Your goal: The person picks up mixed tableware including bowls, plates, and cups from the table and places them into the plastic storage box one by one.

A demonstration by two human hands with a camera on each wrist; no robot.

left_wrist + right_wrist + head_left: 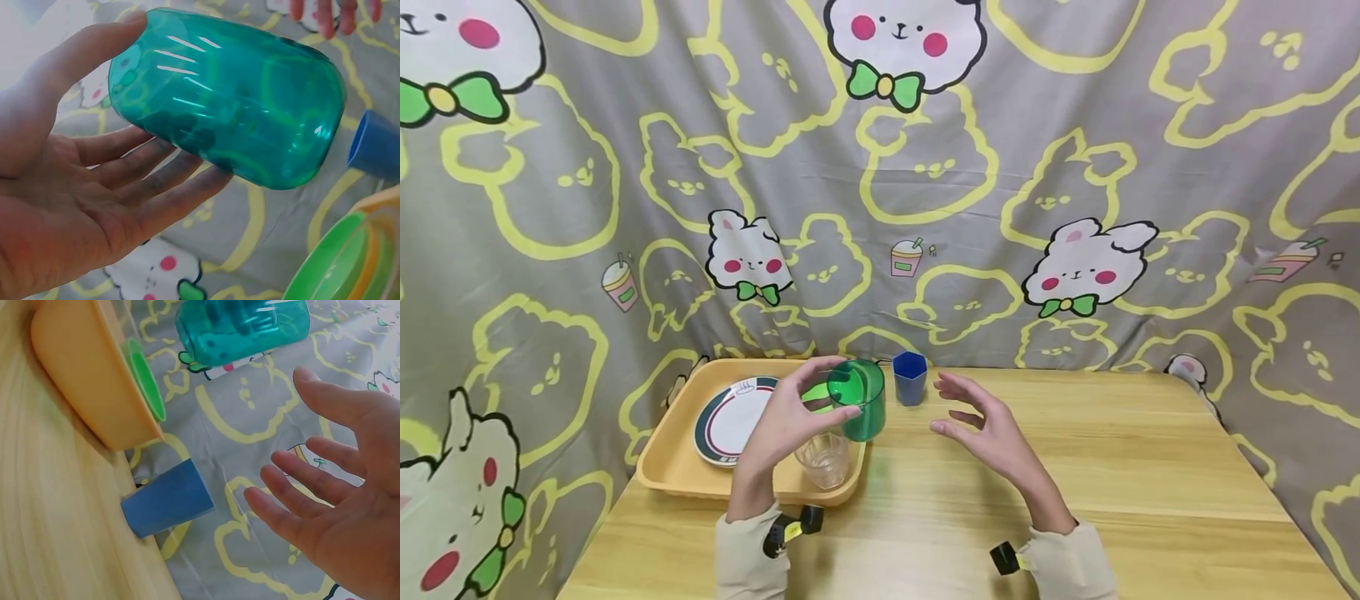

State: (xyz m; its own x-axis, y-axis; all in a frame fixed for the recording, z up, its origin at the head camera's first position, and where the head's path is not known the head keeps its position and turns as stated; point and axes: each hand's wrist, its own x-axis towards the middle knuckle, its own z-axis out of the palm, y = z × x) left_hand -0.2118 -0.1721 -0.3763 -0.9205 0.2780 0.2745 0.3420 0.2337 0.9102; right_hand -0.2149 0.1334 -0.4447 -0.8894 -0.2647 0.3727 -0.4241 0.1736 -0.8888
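A see-through green cup (pixel 867 408) is held in the air by my left hand (pixel 790 412), above the right side of the yellow tray. In the left wrist view the thumb lies on one side of the green cup (pixel 231 100) and the fingers curl against the other. My right hand (pixel 988 427) hovers over the table with fingers apart and bent slightly, holding nothing. Nearest to it, a blue angular cup (pixel 911 382) stands upright on the table. The right wrist view shows that blue cup (pixel 167 499) beside the tray, apart from the right hand (pixel 337 500).
The yellow tray (pixel 662 467) at the left holds a white plate with a dark rim (pixel 730 425), a clear glass (pixel 823 462) and a bright green dish (pixel 331 262), partly hidden. A patterned curtain (pixel 955 208) hangs behind the wooden table (pixel 1112 467).
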